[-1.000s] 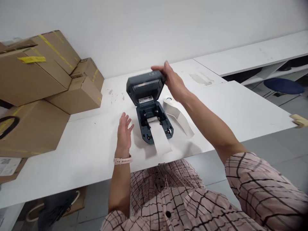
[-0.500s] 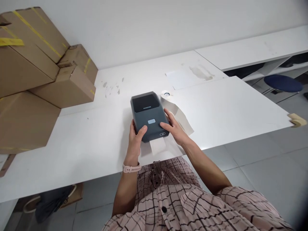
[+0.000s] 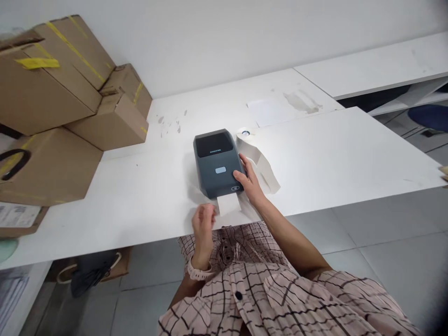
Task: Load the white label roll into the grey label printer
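Observation:
A dark grey label printer [image 3: 217, 163] with a light button sits on the white table near its front edge. My right hand [image 3: 249, 179] grips its right side, thumb on top and fingers along the edge. From the printer's front slot a white paper label [image 3: 228, 204] sticks out. Just left of that label is my left hand [image 3: 203, 219], off the printer, with its fingers curled in and slightly blurred; I see nothing in them. Behind the printer's right side stands a small label roll [image 3: 245, 132], and a strip of backing paper [image 3: 262, 168] trails toward my right hand.
Several taped cardboard boxes [image 3: 80, 163] are stacked on the left of the white table [image 3: 154, 186]. A white sheet [image 3: 266, 113] lies toward the back. At the far right is a blue stool [image 3: 432, 116]. A dark bag [image 3: 87, 275] is under the table.
My left hand has let go of the printer's left side and moved down beside the label, fingers curling. My right hand stays on the printer. The view has shifted slightly left.

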`<state>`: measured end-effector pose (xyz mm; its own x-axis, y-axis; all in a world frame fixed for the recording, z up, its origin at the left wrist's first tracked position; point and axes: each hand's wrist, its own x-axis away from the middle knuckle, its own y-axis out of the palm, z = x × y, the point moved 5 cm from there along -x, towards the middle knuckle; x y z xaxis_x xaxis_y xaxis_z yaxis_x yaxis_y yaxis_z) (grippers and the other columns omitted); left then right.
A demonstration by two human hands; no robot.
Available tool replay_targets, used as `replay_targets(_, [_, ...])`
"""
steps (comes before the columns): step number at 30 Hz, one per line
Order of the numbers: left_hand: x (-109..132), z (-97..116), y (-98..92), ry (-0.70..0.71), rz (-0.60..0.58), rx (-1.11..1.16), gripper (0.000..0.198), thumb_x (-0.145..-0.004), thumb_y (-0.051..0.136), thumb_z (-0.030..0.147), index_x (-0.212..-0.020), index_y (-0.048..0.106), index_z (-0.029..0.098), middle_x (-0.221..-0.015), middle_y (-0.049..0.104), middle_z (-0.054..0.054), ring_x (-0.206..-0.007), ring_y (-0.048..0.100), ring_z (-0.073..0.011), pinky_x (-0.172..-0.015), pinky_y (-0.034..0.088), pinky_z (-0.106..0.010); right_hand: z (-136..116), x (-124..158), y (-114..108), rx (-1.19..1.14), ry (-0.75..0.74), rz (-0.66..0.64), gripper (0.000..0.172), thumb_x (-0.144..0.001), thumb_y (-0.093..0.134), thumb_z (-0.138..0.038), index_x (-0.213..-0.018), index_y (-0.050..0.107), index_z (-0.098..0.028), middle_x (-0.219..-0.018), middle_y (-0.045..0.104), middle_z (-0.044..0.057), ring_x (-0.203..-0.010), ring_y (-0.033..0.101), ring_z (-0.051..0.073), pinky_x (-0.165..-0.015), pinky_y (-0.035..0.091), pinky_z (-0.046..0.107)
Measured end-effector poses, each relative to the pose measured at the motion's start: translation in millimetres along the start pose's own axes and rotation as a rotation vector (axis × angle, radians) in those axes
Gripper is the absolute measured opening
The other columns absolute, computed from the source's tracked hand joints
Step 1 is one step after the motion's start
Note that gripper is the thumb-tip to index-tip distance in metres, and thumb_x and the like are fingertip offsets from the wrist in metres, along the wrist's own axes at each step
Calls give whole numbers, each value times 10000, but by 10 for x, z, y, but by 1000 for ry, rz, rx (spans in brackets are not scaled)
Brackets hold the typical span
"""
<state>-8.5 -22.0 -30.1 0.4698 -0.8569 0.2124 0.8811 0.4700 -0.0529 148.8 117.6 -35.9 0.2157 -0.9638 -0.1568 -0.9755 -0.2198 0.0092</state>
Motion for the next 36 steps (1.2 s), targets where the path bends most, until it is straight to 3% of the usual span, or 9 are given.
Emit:
replay_targets(2, [87,-31,183,-93,-215,84,466,-865,664,661,-772,609,208,-698,545,6,-599,503,-122,-530,387,-267,28,-5,9,15,-16,0,848,-939,545,-662,-1615,263,-234,-1674,375,158,-1527,419,297,-1236,401,506])
replay_targets(7, [-25,55,337,-86,-197,146,516,-645,854,614,-650,566,186,-566,489,50,-486,416,-66,-462,300,-224,-198,47,-40,247,-114,57,720,-992,501,-577,-1596,295,-243,-1641,429,152,-1495,449,309,-1189,435,551])
replay_targets(12, [35,21,172,17,-242,32,455,-806,704,591,-634,601,183,-617,598,-9,-506,483,-92,-465,340,-233,-849,207,81,667,-602,-8,443,-1018,495,-300,-1459,464,-280,-1305,737,72,-1477,457,287,-1248,313,559])
replay_targets(15, [26,61,-85,116,-101,2,358,-881,638,537,-795,688,193,-766,664,-37,-634,577,-136,-508,401,-245,-952,245,237,788,-708,-131,400,-1013,467,-231,-1409,498,-272,-1148,792,44,-1348,585,280,-1262,257,553])
replay_targets(19, [-111,262,-268,267,59,-32,398,-932,634,507,-1232,681,250,-1356,684,-94,-1246,634,-249,-972,540,-362,-880,248,320,870,-690,-149,313,-992,467,-241,-1285,578,-232,-1133,766,86,-1143,685,283,-1231,284,573])
replay_targets(23, [-219,386,-122,238,-71,-22,647,-973,575,578,-1555,451,324,-1736,306,-33,-1610,262,-262,-1299,261,-417,-775,316,139,685,-626,-82,380,-1013,526,-387,-1367,537,-248,-1349,680,128,-1336,587,318,-1187,370,582])
replay_targets(26, [-203,411,-9,232,-152,6,729,-998,489,624,-1644,300,344,-1776,170,11,-1643,145,-249,-1316,238,-401,-628,325,-102,497,-419,-13,556,-1050,473,-509,-1559,377,-304,-1599,486,138,-1471,475,320,-1139,469,544])
replay_targets(29, [-227,528,13,314,-150,5,729,-1017,452,614,-1663,251,343,-1779,150,16,-1639,167,-244,-1298,287,-394,-608,241,-211,394,-290,-81,629,-1058,415,-583,-1631,276,-365,-1679,390,94,-1515,430,324,-1160,471,548])
replay_targets(36, [-977,1125,-69,580,28,-10,475,-980,568,440,-1384,635,198,-1466,636,-124,-1398,556,-265,-1194,398,-424,-1185,-647,-90,364,-362,-129,841,-974,452,-745,-1662,220,-321,-1745,251,70,-1608,238,328,-1313,210,557])
